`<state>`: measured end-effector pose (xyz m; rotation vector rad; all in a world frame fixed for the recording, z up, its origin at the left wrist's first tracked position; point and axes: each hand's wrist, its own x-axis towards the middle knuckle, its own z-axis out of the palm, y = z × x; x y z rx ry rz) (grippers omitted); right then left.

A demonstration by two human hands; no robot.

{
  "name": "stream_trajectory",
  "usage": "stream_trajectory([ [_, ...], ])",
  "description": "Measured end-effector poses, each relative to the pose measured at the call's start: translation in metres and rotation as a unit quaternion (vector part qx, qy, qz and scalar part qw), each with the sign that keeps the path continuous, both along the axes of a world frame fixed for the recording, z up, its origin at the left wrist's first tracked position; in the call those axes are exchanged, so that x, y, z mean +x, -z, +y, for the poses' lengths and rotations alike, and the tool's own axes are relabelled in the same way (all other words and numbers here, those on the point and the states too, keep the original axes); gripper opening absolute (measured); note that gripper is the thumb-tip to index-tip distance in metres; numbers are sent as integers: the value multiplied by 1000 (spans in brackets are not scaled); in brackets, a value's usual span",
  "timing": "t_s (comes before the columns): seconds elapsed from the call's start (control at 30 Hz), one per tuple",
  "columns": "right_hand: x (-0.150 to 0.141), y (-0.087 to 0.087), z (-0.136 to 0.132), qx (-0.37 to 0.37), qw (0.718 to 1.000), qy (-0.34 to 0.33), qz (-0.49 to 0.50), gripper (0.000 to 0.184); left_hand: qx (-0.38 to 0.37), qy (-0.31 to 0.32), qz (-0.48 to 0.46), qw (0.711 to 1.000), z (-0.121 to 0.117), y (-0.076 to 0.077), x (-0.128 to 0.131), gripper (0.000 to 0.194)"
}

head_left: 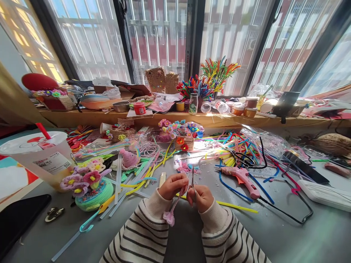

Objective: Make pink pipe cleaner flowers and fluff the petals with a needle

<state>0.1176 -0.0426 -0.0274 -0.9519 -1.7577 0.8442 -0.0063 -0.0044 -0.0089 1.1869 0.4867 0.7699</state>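
Observation:
My left hand [173,185] is closed in a pinch on a pink pipe cleaner. From these fingers a fuzzy pink pipe-cleaner flower [169,218] dangles on its stem beside my left cuff. Close by on the right, my right hand [202,197] grips a pair of small scissors [192,174], blades pointing up and away from me. Its fingers hide most of the handles, and I cannot tell whether the blades touch the pipe cleaner. Just beyond the hands lies a pile of pink and blue fuzzy clippings [188,167]. A yellow pipe cleaner [237,207] passes behind my right hand.
A pink glue gun [242,179] with a black cord lies to the right, near black-handled scissors [241,159]. At left stand a drink cup [51,164] and a green pot of fuzzy flowers [94,195]. A phone [24,219] lies front left. Loose pipe cleaners [216,146] cover the back.

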Motion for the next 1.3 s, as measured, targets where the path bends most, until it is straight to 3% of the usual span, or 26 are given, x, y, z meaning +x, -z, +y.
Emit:
stream_trajectory([
  [0.27,-1,-3,-2,-5,999,-17,27,62,6,16,-11,1000,-1,0,0,29],
  [0.57,0,0,-2,-31,998,26,39,58,11,21,-27,999,0,2,0,27],
  [0.7,0,0,-2,-20,999,10,48,59,21,17,-33,999,0,2,0,28],
  [0.9,-1,-6,-4,0,1000,-28,15,62,22,12,-31,999,0,2,0,28],
  [1.3,-1,-1,0,4,1000,11,-16,60,4,-14,-8,1000,-1,0,1,28],
])
